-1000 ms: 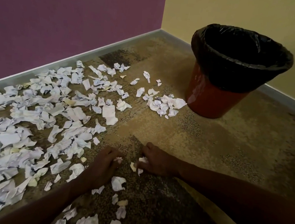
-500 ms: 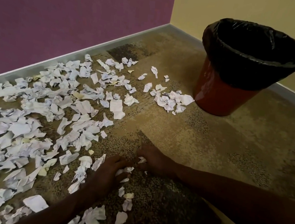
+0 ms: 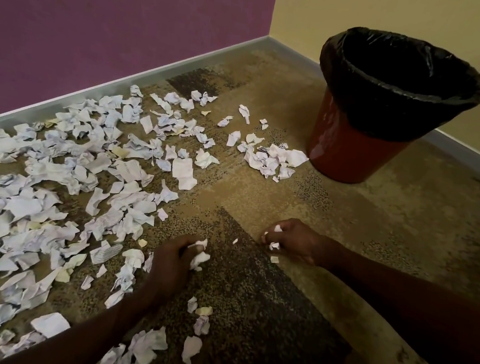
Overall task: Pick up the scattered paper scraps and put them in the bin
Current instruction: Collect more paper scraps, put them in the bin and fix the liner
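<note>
Paper scraps [image 3: 47,212] cover the carpet [image 3: 408,232] along the purple wall [image 3: 102,13], a small cluster [image 3: 269,158] lying just beside the red bin [image 3: 354,153]. I note my left hand [image 3: 171,261] clenched around white scraps [image 3: 199,257]. My right hand [image 3: 295,241] likewise curls on scraps, low over the carpet.

We see a mottled brown carpet [image 3: 378,229] under the fingers, a purple wall [image 3: 117,15] beyond them to the left, a yellow wall [image 3: 404,17] ahead, grey skirting [image 3: 187,57] along both.
</note>
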`<state>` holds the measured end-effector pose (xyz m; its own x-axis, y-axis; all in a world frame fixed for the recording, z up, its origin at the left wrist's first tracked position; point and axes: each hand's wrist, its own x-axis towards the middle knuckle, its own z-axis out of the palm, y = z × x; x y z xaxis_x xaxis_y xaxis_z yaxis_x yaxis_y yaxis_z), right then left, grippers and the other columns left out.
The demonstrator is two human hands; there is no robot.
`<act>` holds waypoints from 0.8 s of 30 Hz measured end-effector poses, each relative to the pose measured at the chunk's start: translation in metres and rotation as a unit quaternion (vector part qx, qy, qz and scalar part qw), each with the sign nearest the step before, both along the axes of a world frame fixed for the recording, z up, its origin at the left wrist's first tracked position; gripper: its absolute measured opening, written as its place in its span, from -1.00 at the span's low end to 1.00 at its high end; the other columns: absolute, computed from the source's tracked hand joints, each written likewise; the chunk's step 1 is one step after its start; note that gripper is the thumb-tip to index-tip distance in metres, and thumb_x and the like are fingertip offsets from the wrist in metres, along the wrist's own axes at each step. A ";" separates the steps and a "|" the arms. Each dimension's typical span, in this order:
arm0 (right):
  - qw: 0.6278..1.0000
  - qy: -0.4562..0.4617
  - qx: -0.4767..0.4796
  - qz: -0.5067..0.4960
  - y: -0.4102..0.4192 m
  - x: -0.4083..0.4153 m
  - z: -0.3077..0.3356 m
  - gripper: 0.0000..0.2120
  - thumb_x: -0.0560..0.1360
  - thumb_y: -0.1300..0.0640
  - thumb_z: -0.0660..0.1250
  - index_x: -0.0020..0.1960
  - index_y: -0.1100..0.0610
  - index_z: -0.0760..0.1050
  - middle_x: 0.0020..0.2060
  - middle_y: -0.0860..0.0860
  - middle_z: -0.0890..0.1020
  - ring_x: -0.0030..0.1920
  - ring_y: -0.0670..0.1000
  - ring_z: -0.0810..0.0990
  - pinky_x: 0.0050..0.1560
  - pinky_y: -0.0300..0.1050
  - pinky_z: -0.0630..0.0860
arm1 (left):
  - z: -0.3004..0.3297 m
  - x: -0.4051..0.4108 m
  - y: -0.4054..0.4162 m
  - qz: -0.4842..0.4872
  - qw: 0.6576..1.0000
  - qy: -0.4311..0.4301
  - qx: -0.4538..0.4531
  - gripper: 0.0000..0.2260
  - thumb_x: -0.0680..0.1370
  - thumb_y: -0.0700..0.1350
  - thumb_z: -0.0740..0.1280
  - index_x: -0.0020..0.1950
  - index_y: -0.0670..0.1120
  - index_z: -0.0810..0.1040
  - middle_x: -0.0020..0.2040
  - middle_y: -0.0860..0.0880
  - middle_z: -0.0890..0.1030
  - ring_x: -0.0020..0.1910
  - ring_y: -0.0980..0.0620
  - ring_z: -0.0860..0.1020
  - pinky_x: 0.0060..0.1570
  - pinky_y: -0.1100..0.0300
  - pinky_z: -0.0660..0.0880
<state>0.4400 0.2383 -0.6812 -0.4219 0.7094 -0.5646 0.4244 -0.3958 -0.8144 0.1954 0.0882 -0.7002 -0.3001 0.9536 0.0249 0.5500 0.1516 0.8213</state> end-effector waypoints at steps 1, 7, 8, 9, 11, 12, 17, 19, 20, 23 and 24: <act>0.998 -0.028 0.055 0.016 0.000 0.006 -0.002 -0.93 0.44 0.35 0.42 -0.20 0.25 0.64 -0.33 0.03 0.67 -0.35 -0.12 0.60 -0.27 -0.22 0.49 | 0.000 0.001 0.005 0.023 1.000 -0.019 -0.009 -0.89 0.56 -0.12 0.37 0.02 -0.06 0.68 -0.15 0.08 0.65 -0.19 0.23 0.57 -0.23 0.47 0.40; 0.934 -0.117 0.280 0.187 -0.004 0.015 -0.002 -0.90 0.39 0.28 0.49 -0.11 0.17 0.70 -0.16 -0.01 0.71 -0.20 -0.20 0.63 -0.11 -0.33 0.50 | 0.017 0.015 0.029 0.088 0.943 -0.300 -0.113 -0.85 0.64 -0.08 0.25 0.00 -0.06 0.60 -0.22 0.00 0.60 -0.24 0.08 0.58 -0.25 0.18 0.56; 0.928 -0.121 0.286 0.208 -0.007 0.016 -0.001 -0.91 0.37 0.26 0.51 -0.12 0.17 0.70 -0.17 -0.01 0.72 -0.20 -0.21 0.63 -0.11 -0.32 0.51 | 0.019 0.018 0.031 0.082 0.931 -0.330 -0.134 -0.89 0.64 -0.13 0.23 0.00 0.04 0.53 -0.21 0.07 0.53 -0.27 0.22 0.55 -0.27 0.39 0.49; 0.922 -0.125 0.290 0.223 -0.009 0.017 0.000 -0.91 0.36 0.25 0.53 -0.13 0.18 0.70 -0.17 0.00 0.71 -0.21 -0.23 0.62 -0.14 -0.33 0.51 | 0.023 0.023 0.037 0.105 0.900 -0.395 -0.151 -0.84 0.63 -0.14 0.24 -0.02 0.15 0.44 -0.20 0.14 0.46 -0.28 0.29 0.51 -0.25 0.48 0.42; 0.907 -0.138 0.313 0.246 -0.013 0.020 0.001 -0.90 0.36 0.26 0.52 -0.12 0.20 0.69 -0.17 -0.01 0.69 -0.23 -0.26 0.60 -0.18 -0.36 0.48 | 0.015 0.020 0.046 0.068 0.871 -0.441 -0.204 -0.83 0.59 -0.05 0.27 -0.09 0.25 0.42 -0.20 0.14 0.42 -0.21 0.23 0.49 -0.10 0.35 0.46; 0.896 -0.145 0.331 0.258 -0.015 0.020 0.000 -0.91 0.38 0.25 0.50 -0.11 0.18 0.69 -0.15 0.00 0.69 -0.19 -0.22 0.60 -0.16 -0.36 0.46 | 0.013 0.018 0.048 0.090 0.832 -0.507 -0.208 -0.85 0.60 -0.08 0.27 -0.07 0.20 0.47 -0.19 0.09 0.44 -0.21 0.17 0.47 -0.13 0.29 0.46; 0.910 -0.111 0.337 0.214 -0.020 0.031 -0.004 -0.87 0.36 0.16 0.55 -0.13 0.19 0.70 -0.15 0.03 0.69 -0.15 -0.15 0.62 -0.15 -0.37 0.45 | 0.024 0.027 0.044 0.151 0.727 -0.641 -0.192 -0.79 0.64 -0.16 0.14 0.01 -0.18 0.55 -0.17 -0.16 0.61 -0.15 -0.05 0.55 -0.28 0.17 0.60; 0.919 -0.090 0.324 0.208 -0.021 0.037 -0.004 -0.84 0.33 0.13 0.58 -0.14 0.18 0.70 -0.19 0.02 0.69 -0.17 -0.14 0.64 -0.16 -0.28 0.50 | 0.027 0.024 0.045 0.153 0.733 -0.638 -0.182 -0.73 0.64 -0.05 0.13 -0.04 -0.17 0.54 -0.24 -0.14 0.63 -0.25 -0.04 0.60 -0.33 0.22 0.59; 0.921 -0.087 0.317 0.210 -0.021 0.039 -0.004 -0.83 0.31 0.13 0.59 -0.15 0.17 0.70 -0.20 0.01 0.70 -0.18 -0.14 0.65 -0.17 -0.26 0.53 | 0.026 0.023 0.045 0.163 0.728 -0.640 -0.183 -0.70 0.64 -0.01 0.13 -0.06 -0.18 0.54 -0.25 -0.14 0.64 -0.31 -0.02 0.61 -0.37 0.24 0.58; 0.923 -0.105 0.295 0.223 -0.019 0.040 -0.005 -0.81 0.27 0.20 0.61 -0.15 0.18 0.68 -0.21 -0.02 0.69 -0.22 -0.20 0.63 -0.21 -0.29 0.53 | 0.023 0.019 0.047 0.161 0.721 -0.646 -0.192 -0.70 0.65 -0.03 0.13 -0.09 -0.20 0.52 -0.23 -0.12 0.58 -0.45 0.05 0.56 -0.48 0.31 0.50; 0.918 -0.118 0.295 0.237 -0.018 0.039 -0.006 -0.81 0.28 0.21 0.60 -0.15 0.17 0.68 -0.21 -0.01 0.69 -0.20 -0.19 0.63 -0.19 -0.27 0.54 | 0.021 0.017 0.048 0.154 0.718 -0.650 -0.196 -0.72 0.65 -0.04 0.13 -0.10 -0.19 0.49 -0.24 -0.10 0.53 -0.47 0.07 0.52 -0.52 0.32 0.46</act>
<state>0.4791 0.2202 -0.6870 -0.6769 0.6896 -0.2574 0.6280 0.3586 -0.6906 0.2126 0.1364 -0.6792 -0.0249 0.6942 -0.7194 -0.7510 0.4620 0.4718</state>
